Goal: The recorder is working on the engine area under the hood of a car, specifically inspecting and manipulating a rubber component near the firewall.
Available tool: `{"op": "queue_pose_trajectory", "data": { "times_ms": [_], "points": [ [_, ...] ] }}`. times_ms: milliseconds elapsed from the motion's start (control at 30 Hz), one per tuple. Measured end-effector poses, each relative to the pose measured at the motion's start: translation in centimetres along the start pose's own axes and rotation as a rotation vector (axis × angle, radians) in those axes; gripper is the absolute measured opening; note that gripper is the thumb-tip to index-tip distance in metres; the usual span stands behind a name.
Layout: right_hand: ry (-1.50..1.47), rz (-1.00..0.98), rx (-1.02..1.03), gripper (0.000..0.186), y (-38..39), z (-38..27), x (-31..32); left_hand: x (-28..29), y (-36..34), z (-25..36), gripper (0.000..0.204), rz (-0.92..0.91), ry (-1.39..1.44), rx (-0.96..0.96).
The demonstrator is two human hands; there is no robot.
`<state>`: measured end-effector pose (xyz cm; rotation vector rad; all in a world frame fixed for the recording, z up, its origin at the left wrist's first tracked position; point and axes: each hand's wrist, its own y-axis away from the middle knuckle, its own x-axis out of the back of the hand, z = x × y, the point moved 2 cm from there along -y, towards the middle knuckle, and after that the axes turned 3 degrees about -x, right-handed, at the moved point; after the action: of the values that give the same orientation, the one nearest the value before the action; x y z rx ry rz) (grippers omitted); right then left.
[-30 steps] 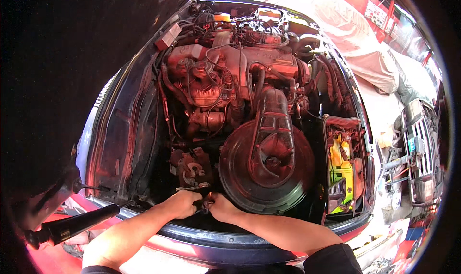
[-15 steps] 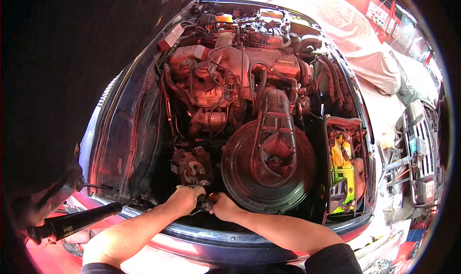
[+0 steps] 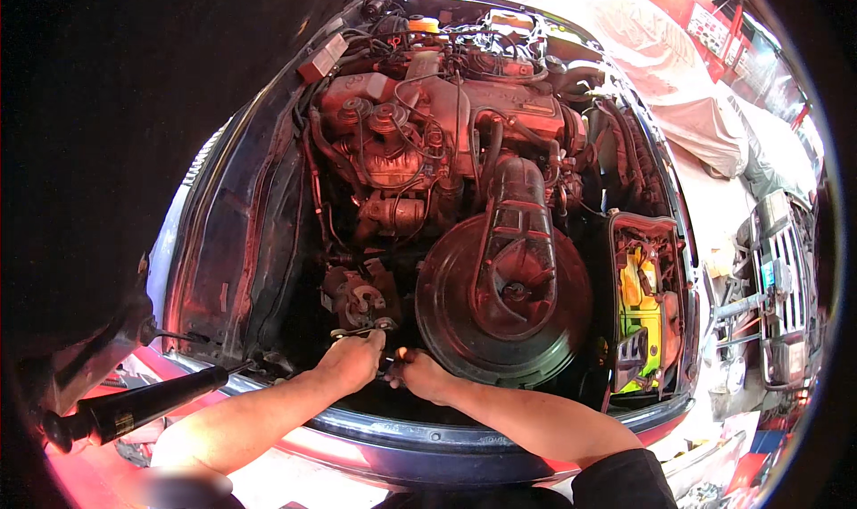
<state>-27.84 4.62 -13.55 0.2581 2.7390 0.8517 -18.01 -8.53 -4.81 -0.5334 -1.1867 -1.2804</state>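
working bare-handed at near edge of eng. bay, under raised hood. has l hand & r hand close tog., almost touching, w/ only a narrow dark gap btwn. has r hand closed, fingertips on small part in that gap, just inside car's front edge; can't make out its exact shape, too small & dark. has l hand curled, back up, fingers turned away; can't tell whether gripping anything. just above l knuckles, thin bar w/ round ends; can't tell if touched. past bar, deep in shadow, worn metal bracket.

to r of hands, v. near, big round black air filter w/ wide duct on top, up toward engine. engine mostly under red light. farther r, black box w/ yellow part inside. at lower l, black cylinder w/ thin rod, tilted up toward bay. both forearms in from below, bare, dark sleeve on r upper arm. well off to r, outside car, pale sheets over sth bulky, & nearer, slatted grille.
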Motion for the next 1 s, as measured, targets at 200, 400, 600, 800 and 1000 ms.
{"op": "queue_pose_trajectory", "data": {
  "times_ms": [200, 400, 600, 800, 1000],
  "points": [
    [-0.117, -0.075, -0.046, 0.018, 0.5, -1.2, -0.3, 0.5, 1.1, -1.0, 0.02, -0.047, 0.228, -0.069],
    [-0.015, -0.055, 0.075, 0.02, 0.5, -0.8, 0.0, 1.2, 1.1, -0.5, 0.024, -0.04, 0.165, -0.024],
    [0.196, 0.022, 0.022, 0.019, 3.0, -3.6, -0.8, 1.2, 1.2, -0.6, 0.026, 0.013, 0.21, 0.08],
    [0.277, 0.061, 0.074, 0.023, 3.1, -3.8, -1.0, 1.5, 1.1, 0.0, 0.025, 0.028, 0.152, 0.035],
    [0.237, 0.107, 0.267, 0.029, 2.2, -2.2, -0.9, 0.2, 0.7, -0.9, 0.023, 0.033, 0.096, 0.024]
  ]
}}
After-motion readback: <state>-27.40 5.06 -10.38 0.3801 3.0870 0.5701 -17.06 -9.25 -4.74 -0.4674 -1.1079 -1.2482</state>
